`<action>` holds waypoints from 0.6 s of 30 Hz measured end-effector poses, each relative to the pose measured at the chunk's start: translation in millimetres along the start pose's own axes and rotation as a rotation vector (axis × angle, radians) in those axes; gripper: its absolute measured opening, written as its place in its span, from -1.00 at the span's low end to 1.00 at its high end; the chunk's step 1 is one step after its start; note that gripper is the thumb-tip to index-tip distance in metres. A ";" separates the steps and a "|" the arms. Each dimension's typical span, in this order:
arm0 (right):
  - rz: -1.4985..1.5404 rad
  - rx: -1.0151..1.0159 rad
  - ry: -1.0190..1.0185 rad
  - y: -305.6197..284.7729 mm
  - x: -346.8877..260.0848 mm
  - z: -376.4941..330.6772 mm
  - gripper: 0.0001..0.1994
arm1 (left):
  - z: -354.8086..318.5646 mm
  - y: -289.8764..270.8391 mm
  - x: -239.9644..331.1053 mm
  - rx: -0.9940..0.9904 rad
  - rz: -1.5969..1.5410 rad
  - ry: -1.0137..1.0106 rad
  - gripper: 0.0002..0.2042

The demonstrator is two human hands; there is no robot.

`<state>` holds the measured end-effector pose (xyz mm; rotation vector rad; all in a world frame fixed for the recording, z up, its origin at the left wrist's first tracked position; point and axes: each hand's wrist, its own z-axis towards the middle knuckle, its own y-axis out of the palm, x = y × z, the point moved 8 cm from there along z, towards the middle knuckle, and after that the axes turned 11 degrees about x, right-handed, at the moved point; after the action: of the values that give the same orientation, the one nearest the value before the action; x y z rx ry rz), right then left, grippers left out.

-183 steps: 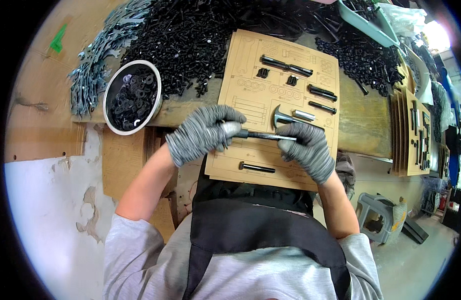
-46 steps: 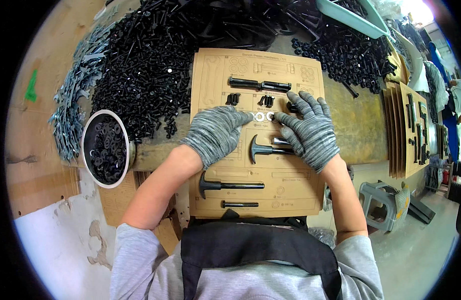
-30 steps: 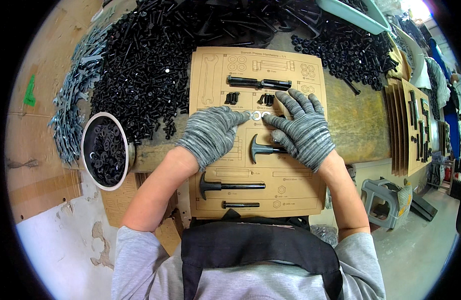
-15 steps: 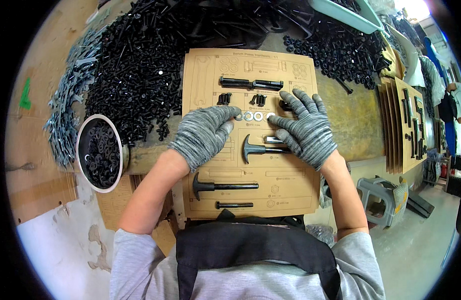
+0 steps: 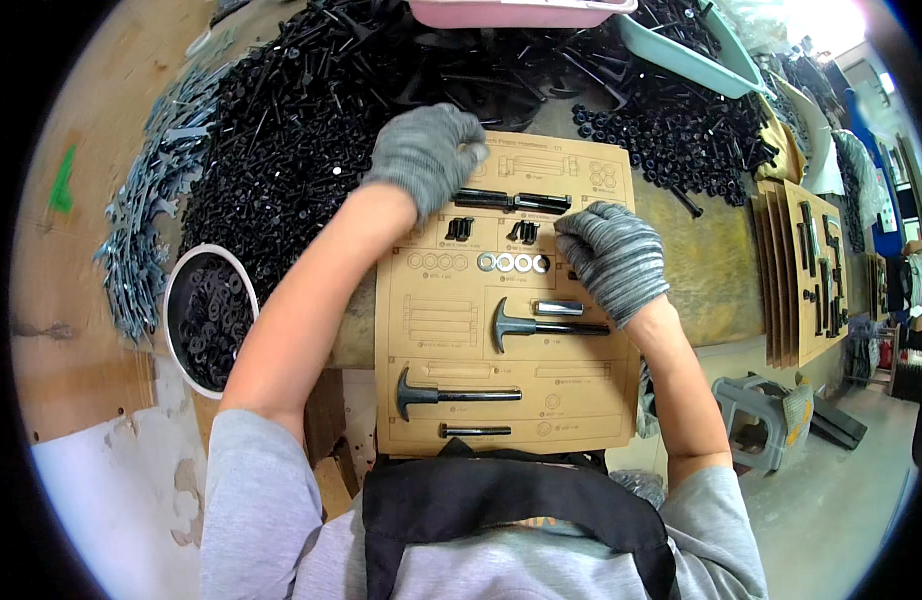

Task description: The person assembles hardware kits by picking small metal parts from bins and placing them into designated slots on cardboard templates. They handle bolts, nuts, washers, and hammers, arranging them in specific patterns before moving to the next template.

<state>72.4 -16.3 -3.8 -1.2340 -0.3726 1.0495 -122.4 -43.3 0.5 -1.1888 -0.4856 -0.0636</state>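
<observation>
Reaching up w/ the left hand [image 5: 428, 155], gloved in grey knit, fingers curled loosely over the far left corner of the cardboard sheet [image 5: 431, 340], right at the edge of the big pile of black screws [image 5: 291, 130]; can't tell if anything is pinched under them. Right hand [image 5: 613, 262], same kind of glove, rests flat on the sheet's right side, fingers slightly spread, tips touching near the row of silver washers [image 5: 514, 263] & just beside the small black nuts [image 5: 525, 231]. Sheet lies on the bench directly in front of the person, between both arms. On it: two long black bolts [image 5: 511, 201] end to end near the top, a T-head bolt [image 5: 541, 326] mid-right w/ a short silver sleeve [image 5: 559, 307] just above it, another T-head bolt [image 5: 451, 394] lower left, a small black pin [image 5: 475, 431] near the bottom edge. Left of the sheet, a white bowl [image 5: 173, 300] holding black washers. Grey metal wrenches [image 5: 151, 220] heaped further left. More sheets w/ parts stand stacked at right [image 5: 816, 270]. Pink tray [image 5: 521, 12] & pale green tray [image 5: 681, 55] at the top.
</observation>
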 end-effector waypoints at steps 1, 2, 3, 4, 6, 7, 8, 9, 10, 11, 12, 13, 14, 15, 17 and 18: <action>-0.019 -0.017 0.018 0.1 1.8 -1.7 -0.86 | -9.5 -1.1 13.6 0.027 0.061 0.071 -0.75; -0.037 0.001 -0.021 2.9 1.7 -2.6 -0.86 | -23.9 0.5 23.6 -0.044 -0.020 0.030 -0.78; -0.053 0.013 -0.072 4.8 -1.0 -1.2 -0.86 | -36.8 6.1 30.7 -0.085 -0.017 0.089 -0.78; -0.068 0.026 -0.122 7.0 -4.0 -1.0 -0.86 | -47.5 13.4 36.1 -0.125 -0.015 0.149 -0.77; -0.077 0.020 -0.142 12.4 -7.8 1.7 -0.87 | -58.8 23.3 41.2 -0.221 0.064 0.131 -0.75; -0.084 0.010 -0.156 13.3 -10.9 3.0 -0.87 | -62.1 28.2 44.0 -0.269 0.104 0.122 -0.74; -0.095 0.000 -0.167 13.8 -12.4 3.4 -0.86 | -62.9 32.1 46.5 -0.301 0.118 0.112 -0.73; -0.091 0.020 -0.178 17.2 -11.0 2.0 -0.86 | -63.6 35.7 48.6 -0.333 0.132 0.103 -0.73; -0.095 -0.010 -0.163 19.3 -10.5 2.2 -0.86 | -65.1 38.4 49.0 -0.364 0.146 0.094 -0.72; -0.098 -0.042 -0.148 22.1 -9.8 2.2 -0.85 | -66.3 37.2 51.4 -0.334 0.115 0.110 -0.73; -0.101 -0.073 -0.133 24.9 -8.8 1.9 -0.85 | -66.5 39.6 50.7 -0.325 0.119 0.113 -0.72; -0.104 -0.063 -0.141 25.0 -8.9 2.0 -0.85 | -67.2 43.1 49.6 -0.314 0.123 0.115 -0.72; -0.107 -0.054 -0.153 25.1 -9.6 2.3 -0.85 | -68.4 44.3 48.6 -0.302 0.127 0.112 -0.72; -0.109 -0.046 -0.168 25.0 -11.0 2.6 -0.86 | -70.0 44.9 49.9 -0.308 0.115 0.123 -0.72; -0.124 0.028 -0.184 16.3 -15.5 -0.3 -0.87 | -72.6 43.2 50.6 -0.308 0.094 0.133 -0.73; -0.120 0.074 -0.211 10.8 -21.7 1.7 -0.87 | -75.7 39.0 47.8 -0.294 0.113 0.127 -0.73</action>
<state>55.3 -33.3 -6.6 -1.0254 -0.5587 1.0836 -43.0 -86.8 -36.1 -1.4889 -0.3027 -0.1151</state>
